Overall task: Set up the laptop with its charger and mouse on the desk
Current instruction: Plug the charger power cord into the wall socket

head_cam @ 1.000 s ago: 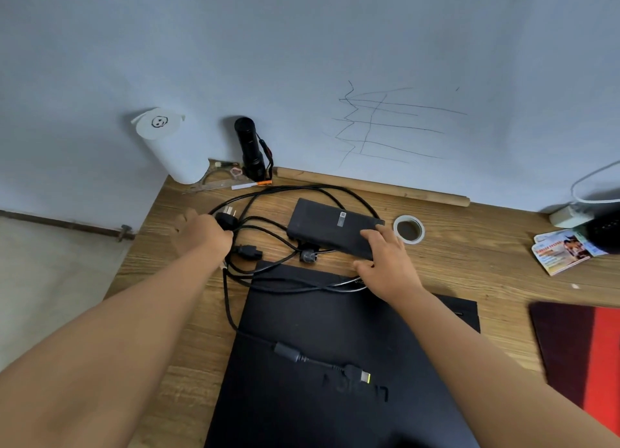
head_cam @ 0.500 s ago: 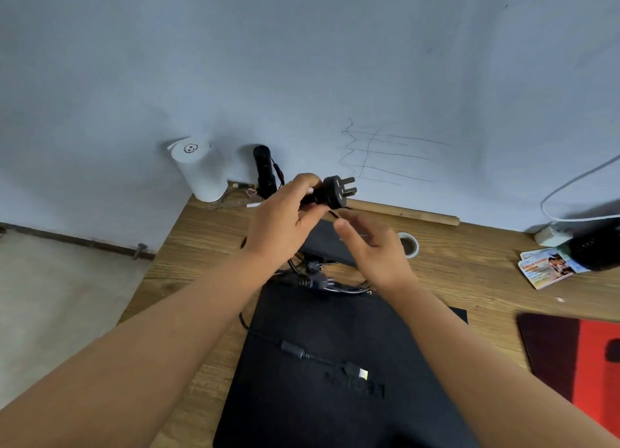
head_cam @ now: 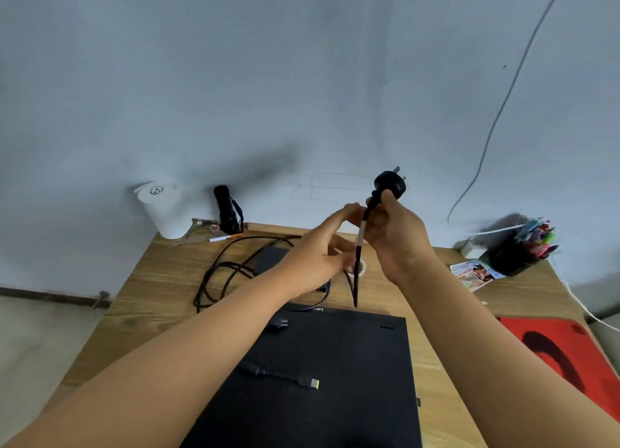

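A closed black laptop lies on the wooden desk in front of me. The charger's yellow-tipped connector rests on its lid. Behind it sits the black charger brick, partly hidden by my left hand, with loops of black cable to its left. My right hand holds the black wall plug up in the air, prongs pointing away. My left hand pinches the cable just below the plug. No mouse is in view.
A red mouse pad lies at the right. Along the wall stand a paper roll, a black flashlight, a white adapter and a pen holder. Printed cards lie by the holder; a tape roll sits under my hands.
My left hand picked the plug up from the desk's left side and passed it over; now my right hand holds it higher and farther right. The view has tilted up.
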A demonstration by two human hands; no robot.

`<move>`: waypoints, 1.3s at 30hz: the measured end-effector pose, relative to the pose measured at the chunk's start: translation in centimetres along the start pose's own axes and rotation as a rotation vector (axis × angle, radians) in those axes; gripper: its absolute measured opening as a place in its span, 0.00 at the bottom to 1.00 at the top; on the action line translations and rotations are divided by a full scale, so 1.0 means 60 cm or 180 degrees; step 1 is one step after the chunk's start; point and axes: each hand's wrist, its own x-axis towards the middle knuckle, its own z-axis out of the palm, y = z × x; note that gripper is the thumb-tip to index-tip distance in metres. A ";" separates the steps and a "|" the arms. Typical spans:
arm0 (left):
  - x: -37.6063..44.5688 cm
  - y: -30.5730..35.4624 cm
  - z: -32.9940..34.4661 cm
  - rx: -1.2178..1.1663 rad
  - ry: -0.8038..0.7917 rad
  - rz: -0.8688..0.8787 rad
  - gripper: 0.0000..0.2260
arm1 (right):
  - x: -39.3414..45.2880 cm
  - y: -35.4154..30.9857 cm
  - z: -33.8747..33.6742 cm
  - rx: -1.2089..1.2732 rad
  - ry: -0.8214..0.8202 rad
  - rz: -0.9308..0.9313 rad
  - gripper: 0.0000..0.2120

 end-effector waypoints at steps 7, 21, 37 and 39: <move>0.010 0.018 0.056 0.0367 0.0394 0.0143 0.17 | -0.028 -0.044 -0.070 -0.0778 0.0139 0.0001 0.14; 0.050 0.127 0.084 0.0149 -0.0337 0.0268 0.18 | -0.093 -0.255 -0.083 -0.1606 0.0339 -0.1906 0.10; 0.076 0.125 -0.081 0.0397 0.0937 0.0166 0.11 | -0.020 -0.405 0.076 -0.2277 0.1241 -0.2883 0.17; 0.076 0.126 -0.087 0.0446 0.1008 0.0299 0.10 | -0.005 -0.398 0.087 -0.2448 0.1461 -0.2822 0.20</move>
